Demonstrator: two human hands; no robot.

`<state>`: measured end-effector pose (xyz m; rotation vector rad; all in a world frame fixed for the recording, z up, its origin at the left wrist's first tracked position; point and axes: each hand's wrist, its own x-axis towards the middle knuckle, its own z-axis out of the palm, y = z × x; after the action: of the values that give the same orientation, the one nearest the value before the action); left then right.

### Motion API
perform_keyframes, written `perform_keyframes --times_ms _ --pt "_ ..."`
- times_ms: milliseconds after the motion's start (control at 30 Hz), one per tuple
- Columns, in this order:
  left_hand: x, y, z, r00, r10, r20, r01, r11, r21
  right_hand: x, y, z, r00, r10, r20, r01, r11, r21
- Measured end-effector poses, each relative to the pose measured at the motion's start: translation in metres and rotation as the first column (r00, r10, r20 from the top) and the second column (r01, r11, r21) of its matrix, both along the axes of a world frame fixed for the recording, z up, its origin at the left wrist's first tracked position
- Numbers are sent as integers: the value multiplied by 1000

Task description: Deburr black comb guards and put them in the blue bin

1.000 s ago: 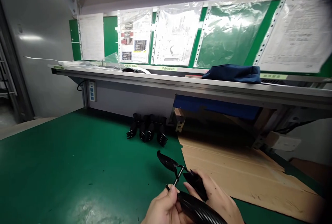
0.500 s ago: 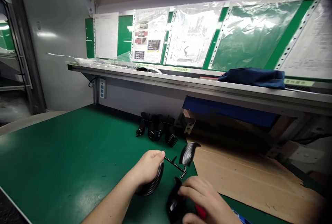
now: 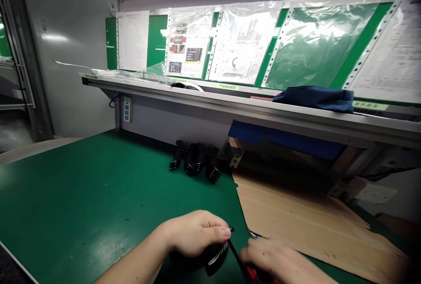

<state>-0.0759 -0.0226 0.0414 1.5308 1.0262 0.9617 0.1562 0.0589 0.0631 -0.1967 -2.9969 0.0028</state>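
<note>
My left hand [image 3: 199,233] is closed around a black plastic comb attachment [image 3: 217,257] with curved ribs, near the front of the green table. A thin black plastic bar [image 3: 237,255] runs from under its thumb down toward the right hand. My right hand [image 3: 268,255] is smeared by motion, low over the table beside the bar; its grip is unclear. Partly under it shows a red object [image 3: 258,276], its kind hidden. A metal tool tip with a bit of blue [image 3: 252,234] pokes out just above the right hand, by the cardboard's edge.
Several black comb attachments [image 3: 197,161] joined on bars lie at the back of the green table [image 3: 82,196]. Flat cardboard [image 3: 296,214] covers the right side. Above runs a shelf [image 3: 197,97] with a dark blue cloth item [image 3: 314,98]; a power strip [image 3: 127,109] hangs below it.
My left hand has moved right and down with the comb attachment, its bar now pointing down. The black piece at my right hand is no longer visible; that hand has shifted slightly right.
</note>
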Motion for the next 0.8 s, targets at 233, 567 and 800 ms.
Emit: perform_keyframes --times_ms 233,567,800 --pt "28 16 -23 828 509 234 -501 860 -99 4 39 -29 687 -496 -531 595 804 19" --pt "69 12 -32 604 382 699 -208 923 -324 -8 6 -57 910 -207 -359 291 935 200" --pt "65 10 -32 704 487 517 -338 870 -359 -1 1 -62 936 -143 -321 276 864 420"
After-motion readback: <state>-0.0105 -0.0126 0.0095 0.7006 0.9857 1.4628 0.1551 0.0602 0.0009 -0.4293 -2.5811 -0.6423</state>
